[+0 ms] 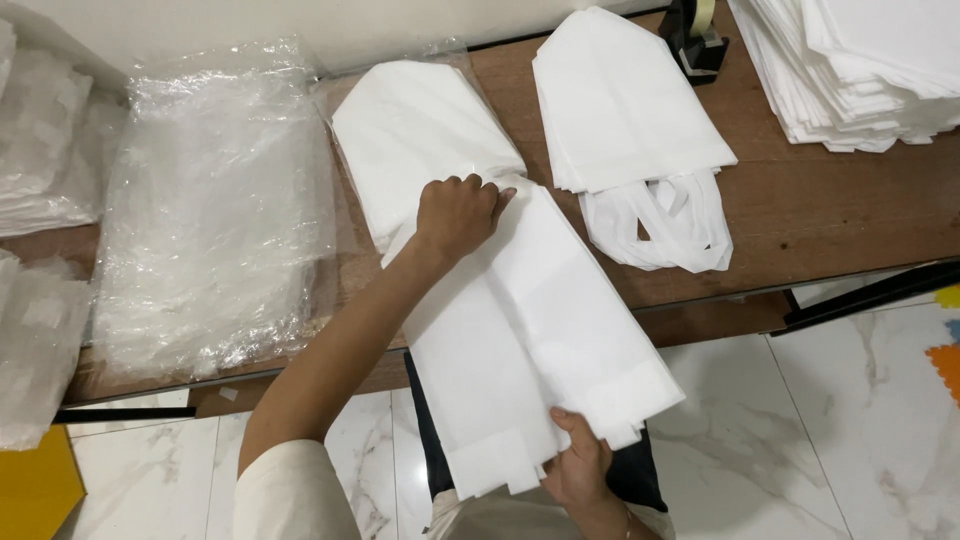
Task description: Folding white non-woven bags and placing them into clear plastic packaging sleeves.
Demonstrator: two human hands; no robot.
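The brown wooden table (820, 215) ran out of view on both sides, and its near edge was hidden under the work. A large heap of crinkled clear plastic sleeves (215, 205) covered its left part, more plastic at the far left being cut off by the frame. At the top right a tall stack of white fabric pieces (860, 70) was only partly in view. A bundle of folded white bags (530, 330) lay slanting from the table's middle out over its near edge toward the person; it was plain, unprinted, matte cloth, with notched ends at the bottom. Its upper end met a second white pile (415, 140) lying in an open clear sleeve. Another folded white bag (625, 100) with loose loop handles lay just right of it. The left hand (458, 212) lay curled on the bundle's upper end, fingertips tucked into a fold. The right hand (578, 465) pinched the bundle's lower edge. A dark tape dispenser (695, 35) stood at the top, half cut off.
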